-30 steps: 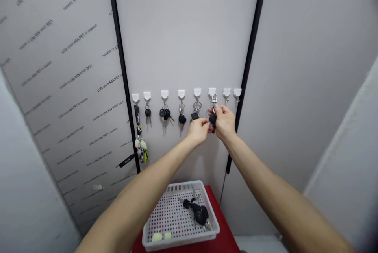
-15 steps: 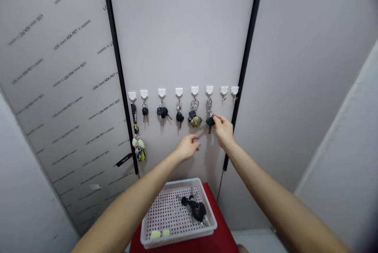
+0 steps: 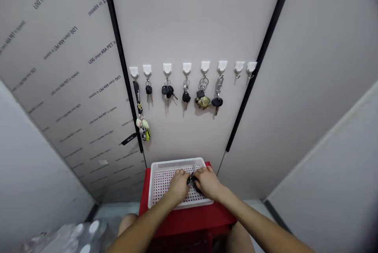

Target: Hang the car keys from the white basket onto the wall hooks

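- The left hand has come down from the wall at the centre to the basket in the lower middle of the frame; its fingers are curled, the thumb beside the dark keys, and whether they grip anything cannot be told.
- The right hand, half a second ago at a key on the sixth hook, is now over the right part of the basket, fingers bent over the keys; how firmly they close, or on which key, cannot be told.
- The bunch of black-headed keys lies between the two hands in the lower middle of the frame, partly covered by them.
- The dark-headed key right of centre now hangs from its clip on the sixth hook, with the fingers away from it.
- Beside it, the yellow-green charm hangs in plain sight; a second ago the left hand covered it.
- The white perforated basket sits on the red stool, as before.
- The view has tipped downward: the hook row stands higher in the frame, and capped plastic bottles have appeared at lower left.
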